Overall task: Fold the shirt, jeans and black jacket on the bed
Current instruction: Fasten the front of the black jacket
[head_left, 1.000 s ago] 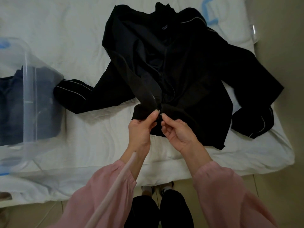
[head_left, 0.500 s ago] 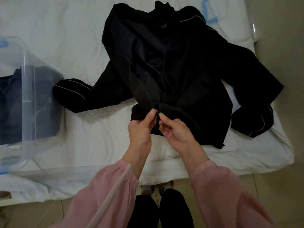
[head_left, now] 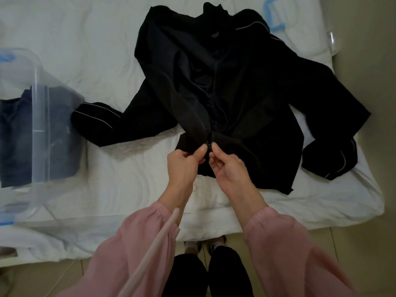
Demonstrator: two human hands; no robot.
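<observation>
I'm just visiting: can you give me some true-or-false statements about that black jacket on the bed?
1. The left hand and right hand both pinch the zipper at the bottom of the black fabric jacket. True.
2. The jacket is zipped up to its collar. False: its front gapes open above the hands.
3. A clear plastic storage bin holding dark blue clothing stands left of the jacket. True.
4. The jacket is folded into a neat square. False: it lies spread on the white bed sheet, sleeves out sideways.

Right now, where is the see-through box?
In the head view, the clear box sits at the left of the bed, beside a striped sleeve of the black jacket.
</observation>
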